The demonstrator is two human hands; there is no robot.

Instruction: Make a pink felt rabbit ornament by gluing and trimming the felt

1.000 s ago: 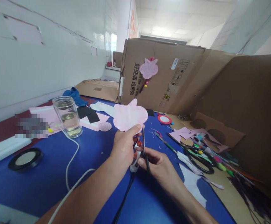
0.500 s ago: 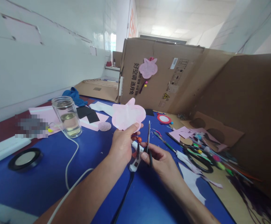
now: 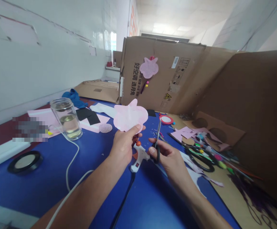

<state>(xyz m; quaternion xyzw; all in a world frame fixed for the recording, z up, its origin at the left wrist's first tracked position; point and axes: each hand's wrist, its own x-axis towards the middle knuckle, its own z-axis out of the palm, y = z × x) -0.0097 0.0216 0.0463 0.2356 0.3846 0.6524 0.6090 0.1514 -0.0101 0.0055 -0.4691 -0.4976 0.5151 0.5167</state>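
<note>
My left hand [image 3: 123, 145] pinches the lower edge of a pink felt cutout [image 3: 130, 115] and holds it up over the blue table [image 3: 40, 184]. My right hand [image 3: 169, 156] grips a pair of black-handled scissors [image 3: 157, 143], blades pointing up and away, a little to the right of the cutout and apart from it. Between the two hands a white glue gun [image 3: 139, 156] with an orange tip lies on the table, its black cord trailing toward me.
A glass jar [image 3: 67, 118] with liquid stands at left, a white cable beside it. A black tape ring [image 3: 24, 161] lies near left. Cardboard walls [image 3: 176, 82] close the back and right, one bearing a pink cutout [image 3: 149, 67]. Felt scraps, another pair of scissors [image 3: 199, 159] and beads clutter the right.
My right hand has moved the scissors to the right, away from the cutout's lower edge. The glue gun between the hands has come into view. The left hand has kept the cutout raised.
</note>
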